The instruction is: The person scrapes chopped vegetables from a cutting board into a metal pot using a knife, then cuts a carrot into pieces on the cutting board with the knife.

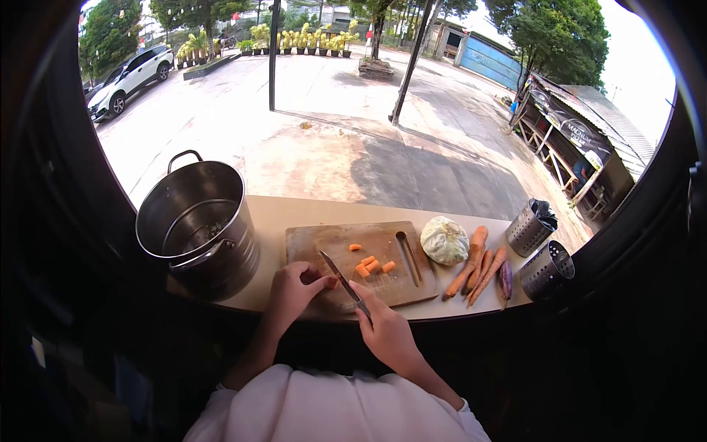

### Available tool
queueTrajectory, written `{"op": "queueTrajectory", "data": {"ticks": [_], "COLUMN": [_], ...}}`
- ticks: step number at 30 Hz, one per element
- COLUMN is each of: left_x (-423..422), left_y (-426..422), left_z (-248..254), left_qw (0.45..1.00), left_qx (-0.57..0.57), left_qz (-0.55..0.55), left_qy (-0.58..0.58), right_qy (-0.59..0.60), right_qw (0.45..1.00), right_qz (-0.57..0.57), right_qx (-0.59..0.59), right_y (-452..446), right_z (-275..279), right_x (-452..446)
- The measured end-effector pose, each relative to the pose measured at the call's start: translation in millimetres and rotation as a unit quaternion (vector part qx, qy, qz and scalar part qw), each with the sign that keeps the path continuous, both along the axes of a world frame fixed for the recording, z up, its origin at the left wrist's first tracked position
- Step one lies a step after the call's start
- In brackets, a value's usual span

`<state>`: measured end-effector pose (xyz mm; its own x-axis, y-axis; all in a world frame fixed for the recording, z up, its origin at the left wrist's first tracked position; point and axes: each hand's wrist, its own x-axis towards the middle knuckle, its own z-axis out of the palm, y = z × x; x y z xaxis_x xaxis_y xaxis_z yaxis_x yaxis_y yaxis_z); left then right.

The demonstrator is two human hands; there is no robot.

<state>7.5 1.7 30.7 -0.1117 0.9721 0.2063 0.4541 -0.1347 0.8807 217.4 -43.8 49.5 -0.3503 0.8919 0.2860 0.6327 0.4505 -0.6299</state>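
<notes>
My right hand (384,328) is closed round the handle of a knife (340,275), whose blade points forward and to the left over a wooden cutting board (309,239). Close to the blade, on the board's left side, my left hand (296,289) pinches a carrot piece (332,283), mostly hidden by the fingers. Several cut carrot pieces (372,266) lie on the middle of the board, and one small piece (355,247) sits apart from them, farther back. A long slot runs along the board's right side.
A large metal pot (221,258) with side handles stands left. Right of the board are a cabbage (444,241), several whole carrots (479,269), a purple eggplant-like vegetable (506,281) and two perforated metal holders (546,272). The counter's far edge (280,202) borders a paved yard.
</notes>
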Motion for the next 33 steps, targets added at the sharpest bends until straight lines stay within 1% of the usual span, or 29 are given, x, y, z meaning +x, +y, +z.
{"op": "queueTrajectory", "data": {"ticks": [5,8,11,16,19,22,25,28,31,33], "left_x": [-3.5,-4.1,-4.0,-2.8,-4.9,-2.2,-3.0,-0.4,0.6,0.3], "left_y": [2.4,3.7,3.2,3.2,6.4,4.4,3.9,3.7,1.1,0.5], "left_z": [0.8,1.6,4.4,7.1,-0.3,12.4,10.4,4.6,14.4,18.7], "left_qw": [0.999,0.998,0.997,0.994,0.992,0.99,0.989,0.992,0.991,0.99], "left_qx": [-0.03,-0.037,-0.042,-0.058,-0.053,-0.09,-0.093,-0.081,-0.093,-0.097], "left_qz": [-0.014,-0.024,-0.03,-0.057,-0.068,-0.097,-0.098,-0.091,-0.09,-0.08], "left_qy": [0.028,0.035,0.057,0.073,0.092,0.054,0.055,0.017,0.028,0.069], "right_qy": [0.009,0.023,0.007,-0.025,-0.04,-0.069,-0.072,-0.074,-0.061,-0.043], "right_qw": [1.0,1.0,1.0,0.999,0.999,0.997,0.997,0.996,0.997,0.998], "right_qz": [-0.006,-0.002,-0.021,-0.03,-0.029,-0.026,-0.017,-0.01,-0.014,-0.017], "right_qx": [-0.015,0.021,-0.012,-0.006,-0.008,-0.025,-0.024,-0.042,-0.045,-0.038], "right_y": [-0.6,-0.8,-3.3,-4.1,-5.0,-4.2,0.8,3.4,4.5,4.5], "right_z": [-2.6,-3.7,3.7,0.9,3.0,-2.2,-6.3,0.6,4.5,5.8], "right_x": [-4.0,-5.9,-9.1,-9.6,-9.8,-9.2,-6.7,-2.2,-2.1,-2.8]}}
